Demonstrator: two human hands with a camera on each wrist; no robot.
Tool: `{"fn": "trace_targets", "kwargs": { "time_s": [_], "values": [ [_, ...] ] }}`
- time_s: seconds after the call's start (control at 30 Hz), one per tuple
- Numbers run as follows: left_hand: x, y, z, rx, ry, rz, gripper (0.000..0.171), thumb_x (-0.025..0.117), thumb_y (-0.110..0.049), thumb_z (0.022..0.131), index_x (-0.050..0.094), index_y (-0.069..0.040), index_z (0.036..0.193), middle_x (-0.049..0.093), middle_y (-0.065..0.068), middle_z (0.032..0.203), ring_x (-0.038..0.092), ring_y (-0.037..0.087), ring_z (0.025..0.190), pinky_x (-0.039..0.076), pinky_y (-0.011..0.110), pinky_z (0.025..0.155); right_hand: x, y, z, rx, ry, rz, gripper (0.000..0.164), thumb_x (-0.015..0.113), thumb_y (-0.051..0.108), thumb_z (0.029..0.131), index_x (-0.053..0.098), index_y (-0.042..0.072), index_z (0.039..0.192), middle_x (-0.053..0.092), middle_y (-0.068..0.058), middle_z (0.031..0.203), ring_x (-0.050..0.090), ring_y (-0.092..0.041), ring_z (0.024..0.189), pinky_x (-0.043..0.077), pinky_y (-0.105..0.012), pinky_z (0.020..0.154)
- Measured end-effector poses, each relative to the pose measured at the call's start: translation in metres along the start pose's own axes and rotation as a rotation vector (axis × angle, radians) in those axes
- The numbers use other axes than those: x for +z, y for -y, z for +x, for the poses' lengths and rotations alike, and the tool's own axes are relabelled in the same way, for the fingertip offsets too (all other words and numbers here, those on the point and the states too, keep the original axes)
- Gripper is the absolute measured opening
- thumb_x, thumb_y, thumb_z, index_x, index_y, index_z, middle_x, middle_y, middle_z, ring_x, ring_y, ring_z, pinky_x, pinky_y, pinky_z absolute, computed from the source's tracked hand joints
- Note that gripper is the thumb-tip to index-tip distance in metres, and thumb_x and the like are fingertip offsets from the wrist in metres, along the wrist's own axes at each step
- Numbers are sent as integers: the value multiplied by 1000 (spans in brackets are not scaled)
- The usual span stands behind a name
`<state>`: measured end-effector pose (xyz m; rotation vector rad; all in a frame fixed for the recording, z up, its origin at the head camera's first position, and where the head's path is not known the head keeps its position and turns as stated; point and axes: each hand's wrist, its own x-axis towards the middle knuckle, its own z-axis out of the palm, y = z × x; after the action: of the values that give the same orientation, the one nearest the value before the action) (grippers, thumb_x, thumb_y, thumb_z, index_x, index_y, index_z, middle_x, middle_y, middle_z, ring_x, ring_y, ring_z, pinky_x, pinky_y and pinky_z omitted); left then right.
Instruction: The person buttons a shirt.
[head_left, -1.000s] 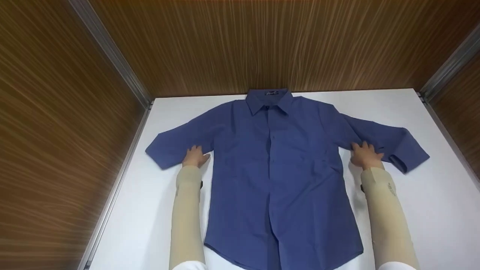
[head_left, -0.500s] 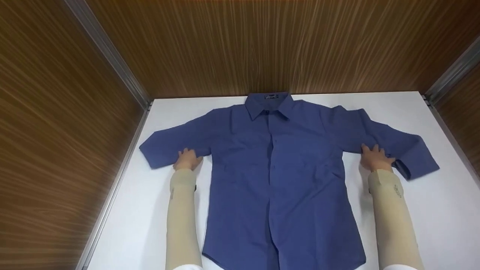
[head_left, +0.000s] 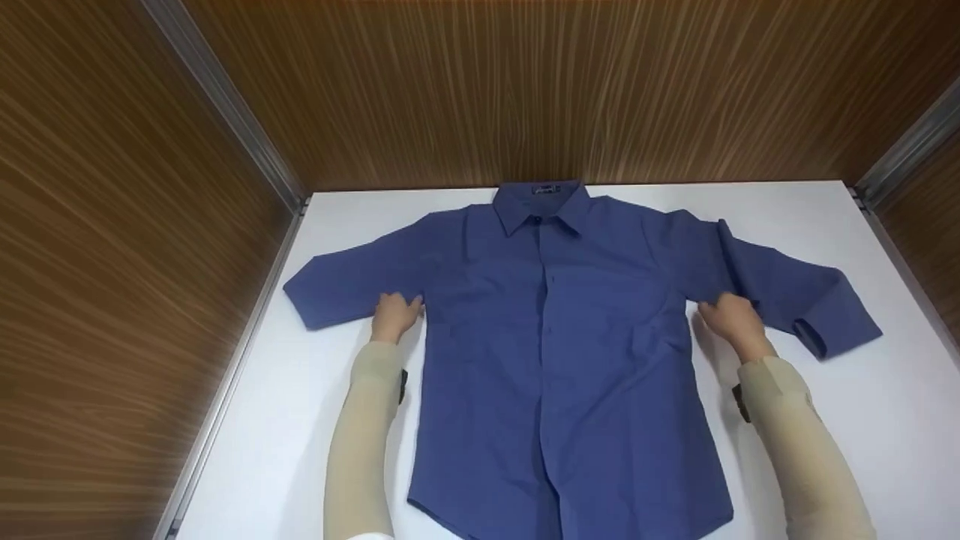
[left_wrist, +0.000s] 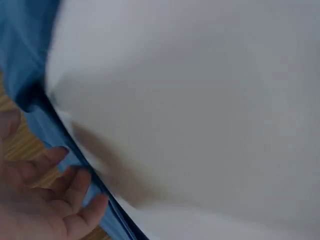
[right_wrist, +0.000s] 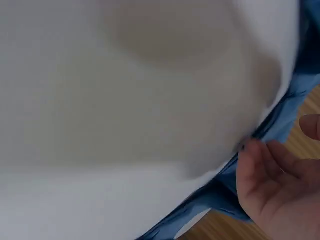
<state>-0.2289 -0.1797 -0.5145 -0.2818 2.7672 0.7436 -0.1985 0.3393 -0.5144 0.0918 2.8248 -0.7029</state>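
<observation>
A blue button-up shirt (head_left: 600, 360) lies front up, its collar (head_left: 544, 206) toward the back wall and both sleeves spread. At the lower edge of the left sleeve (head_left: 360, 274), close to the underarm, is my left hand (head_left: 396, 315). Its loosely bent fingers (left_wrist: 82, 182) touch the cloth edge, and the thumb stands apart. My right hand (head_left: 731, 319) is at the lower edge of the right sleeve (head_left: 780, 281), near that underarm. There the fingers (right_wrist: 252, 155) lie together against the cloth, with the thumb away from them.
The shirt is spread on a white table (head_left: 345, 450). A wood-grain panel (head_left: 525, 90) stands along the back and another panel (head_left: 135, 300) along the left. The right sleeve has a crosswise fold, and its cuff end (head_left: 840, 322) is doubled over.
Both hands first shifted outward, stretching the right sleeve, then came back inward toward the underarms. Their fingers, spread before, are now more bent. A fold now stands up across the right sleeve.
</observation>
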Motion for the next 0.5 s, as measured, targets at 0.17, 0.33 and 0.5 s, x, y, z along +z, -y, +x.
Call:
{"fn": "trace_targets", "kwargs": {
  "time_s": [0.17,0.33,0.5],
  "values": [
    [57,34,81,31,108,-277,60,49,-50,85,53,8,99,55,18,90,53,27,79,44,37,68,4,19,5,-8,137,150,44,41,35,91,48,0,67,49,-12,64,49,-26,63,40,-35,60],
    [154,101,205,21,19,-335,39,51,-42,86,41,-12,63,38,2,59,39,19,52,37,37,48,17,28,10,50,90,275,29,43,20,90,40,4,65,41,-7,65,44,-20,60,38,-30,56],
    [165,124,224,29,-47,-346,35,49,-38,88,54,-6,76,51,9,74,50,21,63,43,37,55,21,27,9,41,14,249,28,49,10,84,38,7,58,41,-5,61,42,-22,59,37,-30,55]
  ]
}}
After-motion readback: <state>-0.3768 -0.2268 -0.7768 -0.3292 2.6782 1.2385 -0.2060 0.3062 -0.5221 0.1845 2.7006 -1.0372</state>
